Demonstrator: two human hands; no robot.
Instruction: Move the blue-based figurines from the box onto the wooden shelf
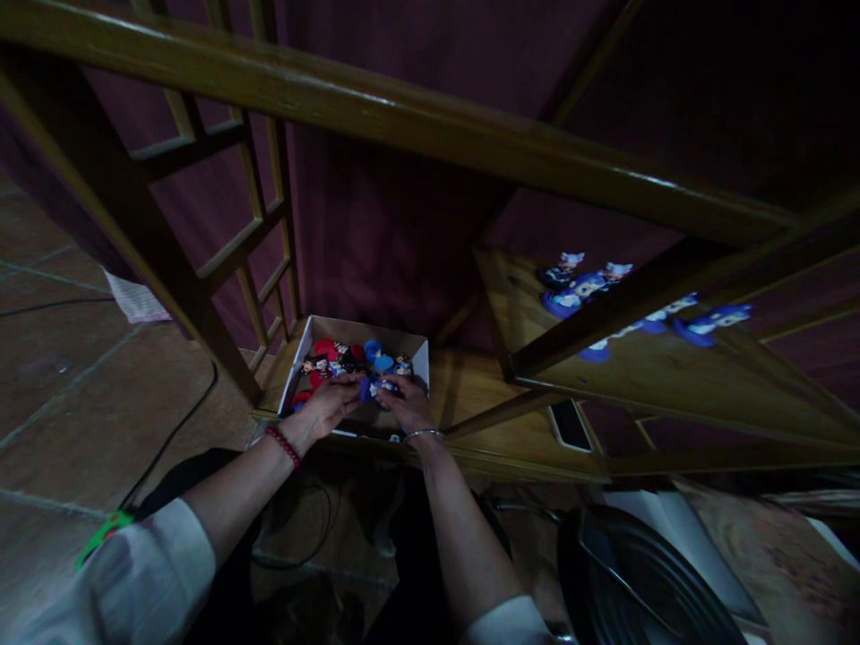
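The left hand [331, 405] and right hand [406, 403] meet at a blue toy [366, 388] inside the box [420, 360], apparently handling it; whether fingers grip, I can't tell. Lifting would need a firm pinch.

Shows as a small blue-and-white figurine [380, 388] with a deep-blue base. Lies tipped over, base toward the left, inside an open, shallow, white-walled box [421, 360], near its front wall. Is partly covered; cannot resolve finer detail in dim light.
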